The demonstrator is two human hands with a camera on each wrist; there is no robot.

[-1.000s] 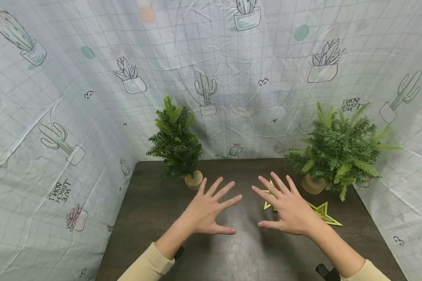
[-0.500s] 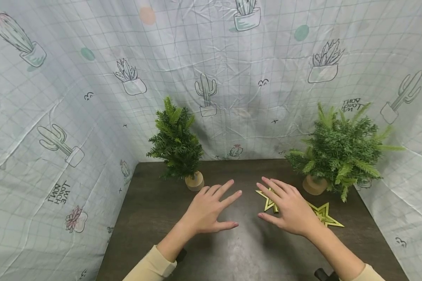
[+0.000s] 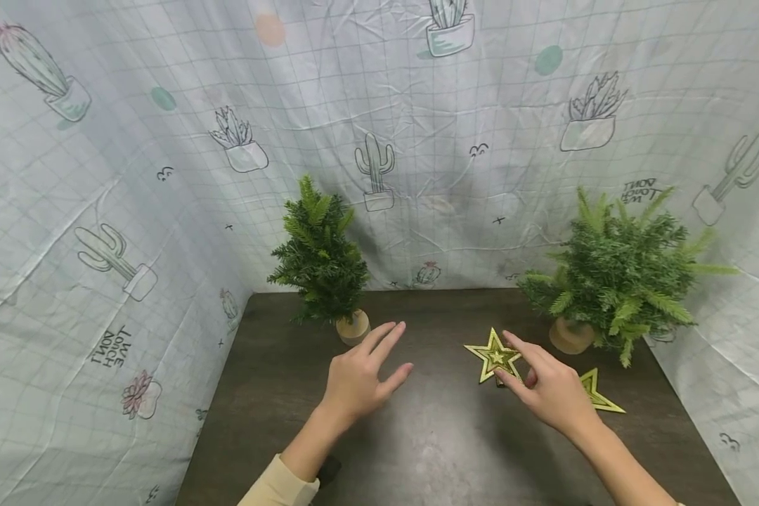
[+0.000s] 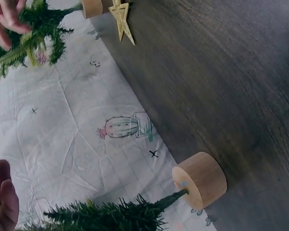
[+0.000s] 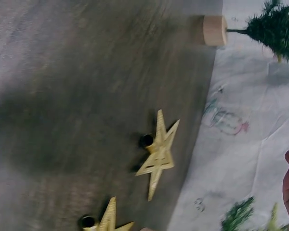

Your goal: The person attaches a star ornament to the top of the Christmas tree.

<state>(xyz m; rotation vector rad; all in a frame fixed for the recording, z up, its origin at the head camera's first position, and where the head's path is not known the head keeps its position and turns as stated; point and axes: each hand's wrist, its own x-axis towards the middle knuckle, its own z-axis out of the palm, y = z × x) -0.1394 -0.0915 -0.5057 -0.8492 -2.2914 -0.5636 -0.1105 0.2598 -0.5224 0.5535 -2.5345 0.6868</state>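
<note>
My left hand [image 3: 357, 376] hovers over the dark table with fingers extended and nothing in it. It is nearest the small artificial Christmas tree [image 3: 322, 253], which stands on a round wooden base at the back left. My right hand [image 3: 547, 386] is held above the table, thumb and index finger parted. In the head view its fingertips overlap the right side of a gold star tree topper [image 3: 495, 357]. The right wrist view shows this star [image 5: 159, 154] lying apart from the fingers, its socket sticking out. My right hand partly covers a second gold star topper [image 3: 597, 395].
A bushier artificial tree [image 3: 620, 270] on a wooden base stands at the back right, behind the stars. Cloth [image 3: 411, 176] printed with cacti encloses the back and sides of the dark table [image 3: 278, 393].
Both hands' spread fingers have drawn closer together. My left hand has shifted slightly left, my right hand slightly right, uncovering most of the nearer star. The trees and stars stay where they were.
</note>
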